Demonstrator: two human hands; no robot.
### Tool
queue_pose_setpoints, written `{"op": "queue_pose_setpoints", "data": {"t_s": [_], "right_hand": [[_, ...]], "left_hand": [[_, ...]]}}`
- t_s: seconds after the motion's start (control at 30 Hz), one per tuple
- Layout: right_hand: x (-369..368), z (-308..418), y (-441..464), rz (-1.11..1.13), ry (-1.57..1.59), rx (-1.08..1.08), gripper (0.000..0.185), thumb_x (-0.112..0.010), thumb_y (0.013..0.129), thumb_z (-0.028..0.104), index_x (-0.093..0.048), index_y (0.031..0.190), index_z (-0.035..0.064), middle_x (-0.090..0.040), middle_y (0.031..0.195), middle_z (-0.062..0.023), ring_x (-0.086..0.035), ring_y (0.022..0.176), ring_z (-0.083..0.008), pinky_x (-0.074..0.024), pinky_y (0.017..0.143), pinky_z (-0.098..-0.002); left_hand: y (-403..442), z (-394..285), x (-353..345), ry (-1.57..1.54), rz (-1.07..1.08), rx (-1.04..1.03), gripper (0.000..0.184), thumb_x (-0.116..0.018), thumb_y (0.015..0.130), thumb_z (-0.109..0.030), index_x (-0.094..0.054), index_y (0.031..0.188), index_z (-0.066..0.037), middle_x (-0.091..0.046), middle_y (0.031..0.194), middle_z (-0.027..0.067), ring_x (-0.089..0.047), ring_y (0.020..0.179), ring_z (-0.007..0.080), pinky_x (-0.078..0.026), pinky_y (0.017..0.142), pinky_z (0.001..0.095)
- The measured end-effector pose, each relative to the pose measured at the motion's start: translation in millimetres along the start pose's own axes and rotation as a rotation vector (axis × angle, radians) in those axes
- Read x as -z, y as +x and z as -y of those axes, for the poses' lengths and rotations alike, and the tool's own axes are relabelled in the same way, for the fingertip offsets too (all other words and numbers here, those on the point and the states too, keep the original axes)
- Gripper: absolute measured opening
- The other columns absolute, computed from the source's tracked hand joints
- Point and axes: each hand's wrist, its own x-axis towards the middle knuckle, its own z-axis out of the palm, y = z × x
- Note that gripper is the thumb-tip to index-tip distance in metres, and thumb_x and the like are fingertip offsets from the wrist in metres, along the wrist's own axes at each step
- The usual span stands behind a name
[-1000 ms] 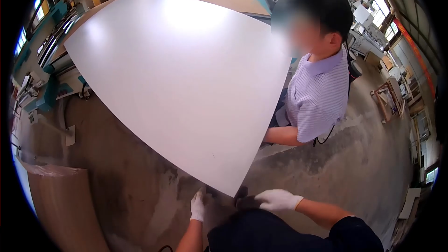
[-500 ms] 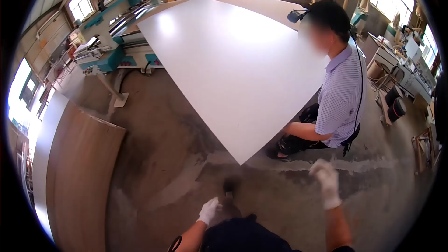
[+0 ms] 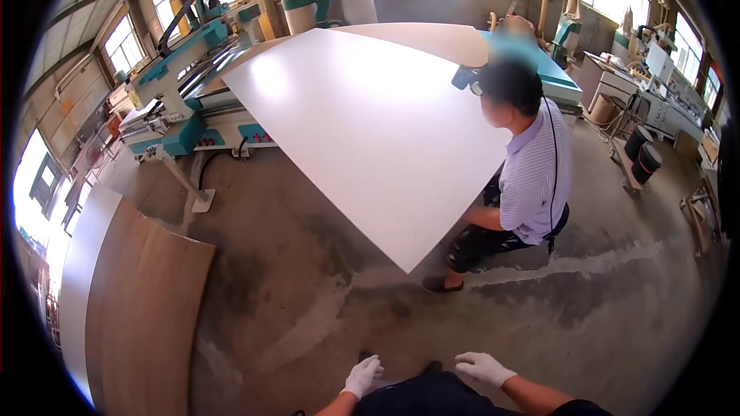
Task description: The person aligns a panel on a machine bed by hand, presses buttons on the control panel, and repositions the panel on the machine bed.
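White gloves (image 3: 358, 382) cover the left hand (image 3: 364, 374) and right hand (image 3: 484, 368) at the bottom of the frame, ending at the wrists and leaving the forearms (image 3: 537, 396) bare. A plain dark navy shirt (image 3: 424, 398) spans the lower edge, its dark right sleeve (image 3: 583, 408) at lower right; dark shoe tips (image 3: 433, 367) show above.

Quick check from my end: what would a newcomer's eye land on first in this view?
Most likely the big white panel, filling the middle of the view with one corner pointing toward the wearer. Next, the co-worker in the striped shirt at the panel's right edge, one forearm reaching to it. Then, at the bottom, the wearer's white-gloved left hand and right hand, both apart from the panel.
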Motion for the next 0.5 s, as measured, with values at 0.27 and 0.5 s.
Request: {"op": "queue_pose_setpoints", "data": {"t_s": [0.27,0.5], "right_hand": [[-55,21,43,-0.076,-0.167,0.158,0.054,-0.062,0.096,0.043,-0.066,0.132,0.0019,-0.072,0.121,-0.0172,-0.069,0.109,-0.0288,-0.0532,0.096,-0.0371],[-111,69,44,0.056,-0.167,0.041,0.055,-0.060,0.097,0.047,-0.066,0.133,0.0046,-0.069,0.130,-0.0184,-0.064,0.121,-0.0347,-0.0489,0.103,-0.0396]], "left_hand": [[-6,20,92,-0.074,-0.061,-0.049,0.052,-0.060,0.104,-0.026,-0.053,0.145,0.005,-0.073,0.105,0.0166,-0.071,0.092,0.0201,-0.057,0.083,0.0317],[-21,13,150,0.005,-0.107,-0.042,0.054,-0.061,0.102,-0.028,-0.053,0.145,0.003,-0.073,0.102,0.0098,-0.068,0.089,0.0155,-0.056,0.079,0.0289]]}}
